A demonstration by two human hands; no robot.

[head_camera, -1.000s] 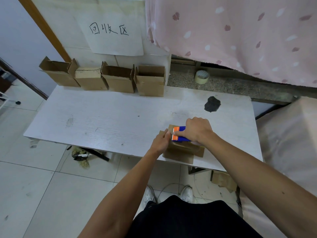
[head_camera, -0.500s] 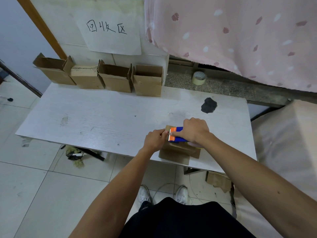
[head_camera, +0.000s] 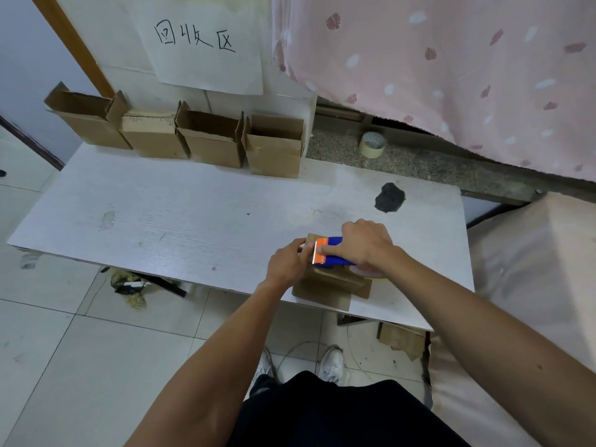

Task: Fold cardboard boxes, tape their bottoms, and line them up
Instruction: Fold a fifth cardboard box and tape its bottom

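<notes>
Cardboard box (head_camera: 325, 287) lies at the counter's (head_camera: 161, 221) near edge, one flap pointing toward the person, its top mostly hidden. The right hand (head_camera: 364, 245) has its grip clamped round a blue-and-orange tape dispenser (head_camera: 333, 253) on top. The left hand (head_camera: 287, 262) has its grip on the box's left edge. Four open boxes (head_camera: 209, 140) line the far edge under a sheet (head_camera: 200, 40) reading "回收区".

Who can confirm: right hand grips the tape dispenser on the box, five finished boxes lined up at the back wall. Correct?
Wrong count: the head view shows four finished boxes at the back wall, not five. Right hand does grip the tape dispenser on the box.
</notes>
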